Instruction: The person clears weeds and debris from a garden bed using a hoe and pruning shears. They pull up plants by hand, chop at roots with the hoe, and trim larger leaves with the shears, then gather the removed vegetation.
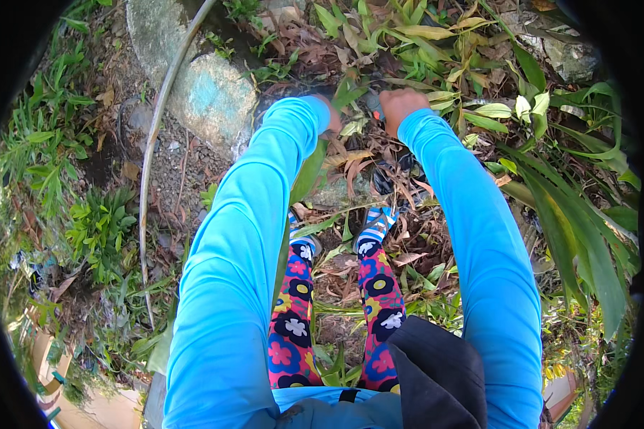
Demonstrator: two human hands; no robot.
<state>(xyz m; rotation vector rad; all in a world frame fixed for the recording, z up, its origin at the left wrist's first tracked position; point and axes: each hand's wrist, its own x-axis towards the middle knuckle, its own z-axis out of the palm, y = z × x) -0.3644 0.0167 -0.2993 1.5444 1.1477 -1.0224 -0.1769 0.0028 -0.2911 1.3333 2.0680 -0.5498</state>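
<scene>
Both arms, in bright blue sleeves, reach forward over leaf-strewn ground. My left hand (331, 113) is partly hidden by its cuff, beside a green leaf (349, 95); whether it grips anything is unclear. My right hand (405, 107) has curled fingers, close to a small orange-red object (377, 115) and some pale green leaves (443, 99). What may be inside it cannot be seen. Brown dry leaves (354, 166) lie between and below the hands, with a piece of black plastic (382, 181) among them.
A large rock with a turquoise patch (209, 96) lies left of my left hand. A long curved stick (153, 134) stands out beside it. Long strap-like leaves (574, 230) spread at the right. My sandalled feet (375, 222) are below, near a flat stone (338, 193).
</scene>
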